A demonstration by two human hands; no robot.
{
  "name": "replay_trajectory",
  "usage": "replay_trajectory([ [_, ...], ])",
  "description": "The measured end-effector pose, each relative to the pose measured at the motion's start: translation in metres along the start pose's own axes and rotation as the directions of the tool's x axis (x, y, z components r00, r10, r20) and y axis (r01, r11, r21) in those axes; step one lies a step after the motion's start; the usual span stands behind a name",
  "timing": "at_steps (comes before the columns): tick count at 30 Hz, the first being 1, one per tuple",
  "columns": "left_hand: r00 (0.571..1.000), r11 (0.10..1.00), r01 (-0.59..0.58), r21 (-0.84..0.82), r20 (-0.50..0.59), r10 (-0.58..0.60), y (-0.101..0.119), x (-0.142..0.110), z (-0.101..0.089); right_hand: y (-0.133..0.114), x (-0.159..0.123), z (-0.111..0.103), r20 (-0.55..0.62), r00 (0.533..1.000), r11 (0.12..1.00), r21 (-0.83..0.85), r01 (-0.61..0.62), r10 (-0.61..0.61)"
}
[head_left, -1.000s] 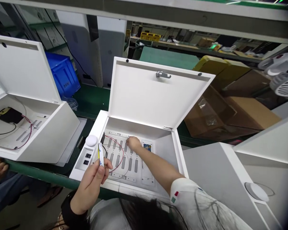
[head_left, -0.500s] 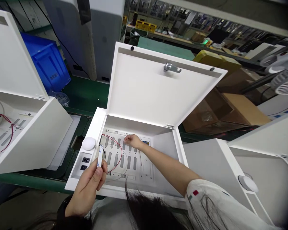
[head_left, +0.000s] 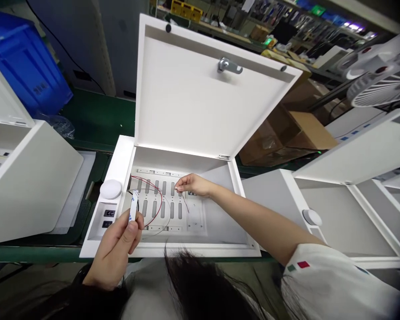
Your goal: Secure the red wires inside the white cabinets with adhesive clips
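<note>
My left hand (head_left: pixel 115 246) grips a narrow white strip with blue print (head_left: pixel 134 205) upright, by the left front corner of an open white metal box (head_left: pixel 205 251). Reaching inside the box, my right hand (head_left: pixel 195 184) pinches a thin wire end above the slotted back plate (head_left: pixel 163 210); a tiny pale tip shows at the fingertips. Loose red wire (head_left: pixel 160 202) loops over the slots between my hands. A short dark red wire (head_left: pixel 186 204) hangs below the right fingers. On the box's left side are a white dome (head_left: pixel 110 189) and two black sockets (head_left: pixel 109 213).
The box's lid (head_left: pixel 183 93) stands raised, with a metal cam lock (head_left: pixel 229 66). Similar white boxes stand at left (head_left: pixel 36 178) and right (head_left: pixel 273 195) on the green conveyor bench (head_left: pixel 96 118). Behind are a blue bin (head_left: pixel 30 66), cardboard boxes (head_left: pixel 306 129) and a fan (head_left: pixel 380 84).
My view has shifted, so the box sits further left and higher. My right hand has moved slightly right across the slots, still pinching. My left hand keeps its hold on the strip.
</note>
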State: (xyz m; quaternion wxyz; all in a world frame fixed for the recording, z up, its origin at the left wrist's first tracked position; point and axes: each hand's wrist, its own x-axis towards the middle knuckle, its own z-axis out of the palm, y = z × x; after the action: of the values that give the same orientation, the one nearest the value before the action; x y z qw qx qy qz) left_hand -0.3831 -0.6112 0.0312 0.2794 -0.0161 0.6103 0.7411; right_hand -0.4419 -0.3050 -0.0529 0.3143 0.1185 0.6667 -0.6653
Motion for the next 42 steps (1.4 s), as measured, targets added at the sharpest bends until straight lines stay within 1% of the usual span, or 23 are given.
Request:
replay_trajectory([
  [4, 1.000, 1.000, 0.011, -0.010, 0.009, -0.011, -0.003, 0.003, -0.005, -0.004, -0.011, -0.002, 0.049, 0.999, 1.000, 0.013, -0.021, 0.021],
  [6, 0.999, 1.000, 0.021, -0.008, 0.041, -0.021, -0.006, 0.004, -0.008, -0.004, -0.012, -0.006, 0.035, 0.998, 0.998, -0.004, -0.061, 0.061],
  [7, 0.998, 1.000, 0.025, -0.005, 0.063, -0.025, -0.008, 0.005, -0.010, -0.003, -0.011, -0.009, 0.009, 0.996, 0.995, -0.032, -0.092, 0.092],
  [8, 0.996, 1.000, 0.028, -0.002, 0.083, -0.028, -0.009, 0.005, -0.011, -0.001, -0.008, -0.013, -0.030, 0.992, 0.989, -0.075, -0.128, 0.126],
  [10, 0.995, 1.000, 0.025, 0.006, 0.096, -0.026, -0.010, 0.005, -0.012, 0.003, 0.000, -0.023, -0.150, 0.969, 0.958, -0.181, -0.221, 0.195],
  [12, 0.995, 1.000, 0.022, 0.013, 0.094, -0.024, -0.010, 0.004, -0.012, 0.007, 0.009, -0.034, -0.296, 0.922, 0.912, -0.249, -0.325, 0.248],
  [14, 0.996, 1.000, 0.025, 0.015, 0.090, -0.026, -0.009, 0.004, -0.012, 0.010, 0.018, -0.043, -0.397, 0.871, 0.885, -0.236, -0.400, 0.288],
  [15, 0.995, 0.999, 0.030, 0.016, 0.092, -0.032, -0.009, 0.004, -0.012, 0.011, 0.021, -0.046, -0.420, 0.856, 0.887, -0.203, -0.414, 0.303],
  [16, 0.995, 0.999, 0.037, 0.015, 0.096, -0.038, -0.009, 0.003, -0.012, 0.011, 0.023, -0.047, -0.420, 0.853, 0.899, -0.163, -0.407, 0.310],
  [18, 0.994, 0.999, 0.044, 0.013, 0.102, -0.046, -0.009, 0.003, -0.012, 0.009, 0.024, -0.045, -0.379, 0.875, 0.932, -0.075, -0.355, 0.303],
  [20, 0.994, 0.999, 0.042, 0.014, 0.101, -0.043, -0.009, 0.004, -0.012, 0.005, 0.020, -0.039, -0.304, 0.912, 0.957, -0.005, -0.290, 0.275],
  [23, 0.996, 0.999, 0.034, 0.016, 0.085, -0.035, -0.010, 0.004, -0.011, -0.002, 0.010, -0.028, -0.161, 0.964, 0.977, 0.056, -0.204, 0.211],
  [25, 0.996, 0.999, 0.036, 0.025, 0.083, -0.038, -0.010, 0.005, -0.011, -0.006, 0.003, -0.022, -0.087, 0.983, 0.985, 0.074, -0.157, 0.163],
  [26, 0.996, 0.999, 0.037, 0.031, 0.082, -0.040, -0.010, 0.005, -0.011, -0.008, -0.001, -0.019, -0.070, 0.987, 0.987, 0.078, -0.139, 0.145],
  [30, 0.996, 0.998, 0.038, 0.056, 0.073, -0.042, -0.009, 0.005, -0.011, -0.013, -0.011, -0.013, -0.082, 0.990, 0.992, 0.062, -0.110, 0.115],
  [33, 0.997, 0.997, 0.038, 0.060, 0.064, -0.042, -0.009, 0.005, -0.011, -0.015, -0.018, -0.014, -0.091, 0.988, 0.992, 0.031, -0.120, 0.123],
  [37, 0.995, 0.996, 0.062, 0.057, 0.068, -0.066, -0.009, 0.004, -0.011, -0.017, -0.027, -0.016, -0.071, 0.987, 0.989, 0.023, -0.145, 0.147],
  [40, 0.996, 0.996, 0.075, 0.057, 0.044, -0.078, -0.008, 0.004, -0.010, -0.018, -0.033, -0.017, -0.052, 0.989, 0.989, 0.038, -0.140, 0.142],
  [42, 0.995, 0.995, 0.076, 0.057, 0.057, -0.079, -0.006, 0.003, -0.008, -0.018, -0.036, -0.017, -0.050, 0.990, 0.991, 0.022, -0.132, 0.133],
])
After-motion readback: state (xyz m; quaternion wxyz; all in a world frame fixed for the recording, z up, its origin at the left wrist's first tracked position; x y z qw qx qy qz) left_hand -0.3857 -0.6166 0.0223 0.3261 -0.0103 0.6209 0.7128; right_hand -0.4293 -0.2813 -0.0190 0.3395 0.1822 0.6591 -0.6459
